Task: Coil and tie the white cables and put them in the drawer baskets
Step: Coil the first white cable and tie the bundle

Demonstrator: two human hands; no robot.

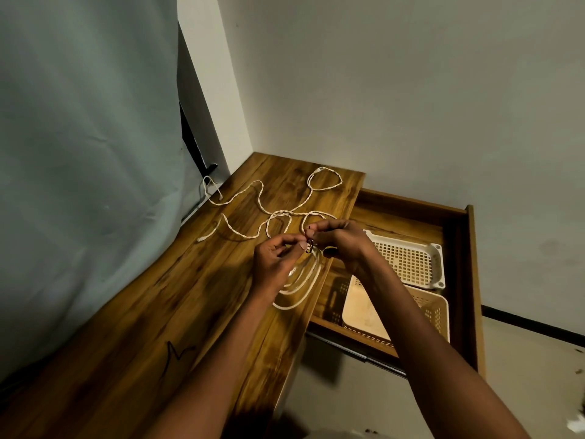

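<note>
Wooden table (133, 312), loose white cable (253, 191)

White cables (286, 213), brown wood-grain desk (177, 280), cream baskets (408, 258)

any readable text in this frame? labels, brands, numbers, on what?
None readable.
Dark scrawl on the desk top: a mark, not letters.
White cables, coiled cable in the hands, shallow basket, deep basket, drawer: no print shows.
</note>
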